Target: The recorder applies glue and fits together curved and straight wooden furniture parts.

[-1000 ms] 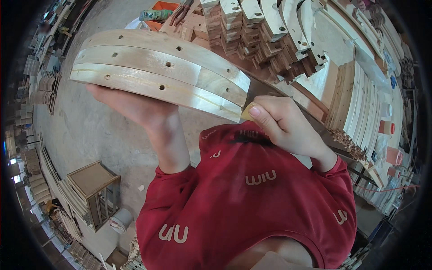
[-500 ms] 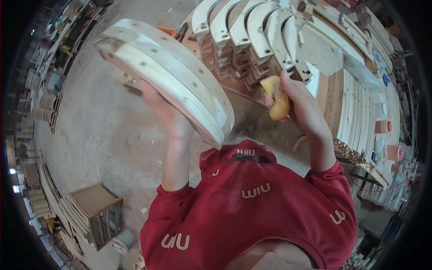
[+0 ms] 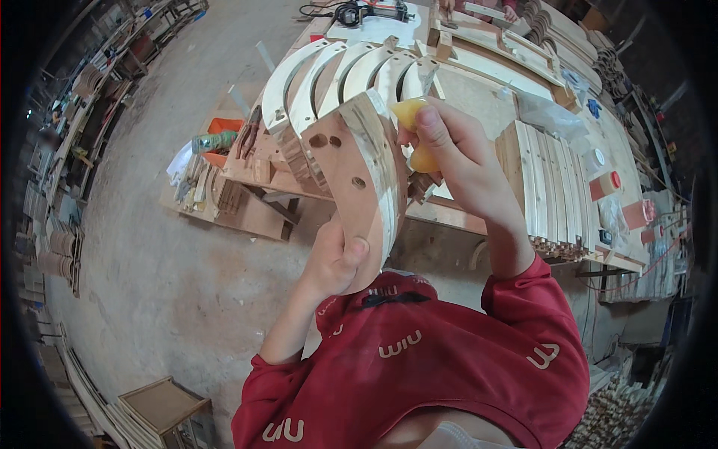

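My left hand (image 3: 340,258) is closed around the lower part of a curved wooden piece (image 3: 357,161), thumb on its flat face. The piece stands upright before my chest; several dark holes mark its brownish face, and its pale curved edge shows on the right. At the upper right edge of the wood, my right hand (image 3: 456,142) grips a glossy yellow curved object (image 3: 423,159), whose exact kind I cannot make out. It is close against the wood; whether they touch is unclear. Behind the piece, several pale curved wooden parts (image 3: 329,78) lie stacked on the workbench.
On the workbench (image 3: 467,86), a row of slatted wooden parts (image 3: 550,187) stands to the right, near red-lidded containers (image 3: 604,185). Pliers (image 3: 249,133) and an orange bin (image 3: 224,141) are at the left end. A small wooden cabinet (image 3: 164,404) stands lower left. Another person's hand (image 3: 510,13) shows far off.
The wooden piece has turned from slanting, edge toward me, to upright with its holed face showing, and has moved right. My right hand has brought the yellow object left to its edge.
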